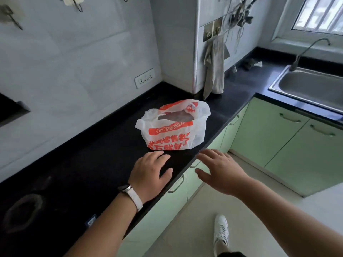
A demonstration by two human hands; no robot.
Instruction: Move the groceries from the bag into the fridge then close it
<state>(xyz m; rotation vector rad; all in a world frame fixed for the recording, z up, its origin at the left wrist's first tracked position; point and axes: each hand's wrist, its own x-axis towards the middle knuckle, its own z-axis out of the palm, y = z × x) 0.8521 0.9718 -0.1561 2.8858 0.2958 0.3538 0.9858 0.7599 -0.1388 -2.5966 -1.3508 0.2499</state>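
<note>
**Kitchen corner before me**

A black tabletop (92, 145) runs along the wall, with green cabinets (269, 130) below. To my right is a steel sink (311, 88) with a tap (304, 52), under a window (319, 13). A cloth (215, 69) hangs on the column, and a socket (144, 78) sits low on the wall.

"3600+" on bag (174, 130) (red banner)

A black countertop (83, 164) is backed by pale tiled walls (74, 52), where a white socket (144, 78) is set. Pale green cabinets (269, 138) are fitted beneath. A steel sink (311, 86) is sunk into the countertop's far right end, under a daylit window (323, 13). The floor (194, 229) is pale-tiled.
</note>
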